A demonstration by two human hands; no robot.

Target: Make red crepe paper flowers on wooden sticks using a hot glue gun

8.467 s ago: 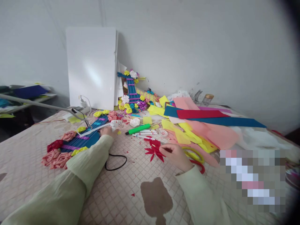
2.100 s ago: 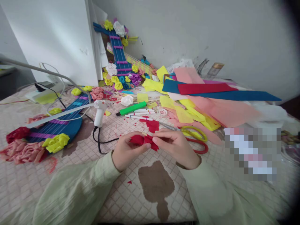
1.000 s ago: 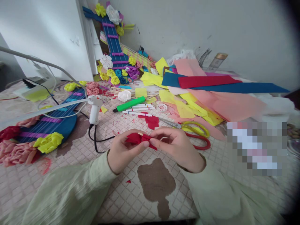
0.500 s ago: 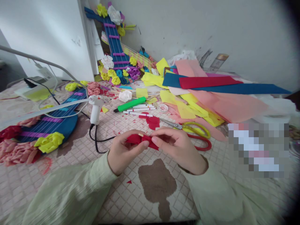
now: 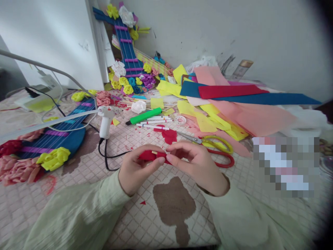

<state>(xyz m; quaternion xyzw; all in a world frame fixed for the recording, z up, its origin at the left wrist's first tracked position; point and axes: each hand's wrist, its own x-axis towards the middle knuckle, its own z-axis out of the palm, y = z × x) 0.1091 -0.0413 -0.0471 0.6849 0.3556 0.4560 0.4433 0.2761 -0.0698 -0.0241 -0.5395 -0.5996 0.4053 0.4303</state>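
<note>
Between my two hands is a small piece of red crepe paper [image 5: 147,155], with the pale tip of a thin stick [image 5: 154,152] showing at its top. My left hand [image 5: 137,166] pinches the paper between thumb and fingers from the left. From the right, my right hand [image 5: 197,165] closes thumb and fingertips on its other end, and the fingertips of both hands nearly meet. More red paper pieces [image 5: 169,136] lie flat just beyond my hands. Scissors [image 5: 218,146] with yellow and red handles rest beside my right hand, blades pointing left.
A white glue gun [image 5: 105,123] stands left of my hands, its black cord running toward them. Behind lie a green marker [image 5: 145,116], white pens [image 5: 156,121] and a tape roll [image 5: 180,120]. Crepe strips [image 5: 234,91] pile up right; blue paper guitars [image 5: 75,126] with paper flowers stand left.
My right fingertips have shifted slightly left, closer to my left thumb, and less red paper sticks out below them. Both hands keep their hold; the things on the table stay put.
</note>
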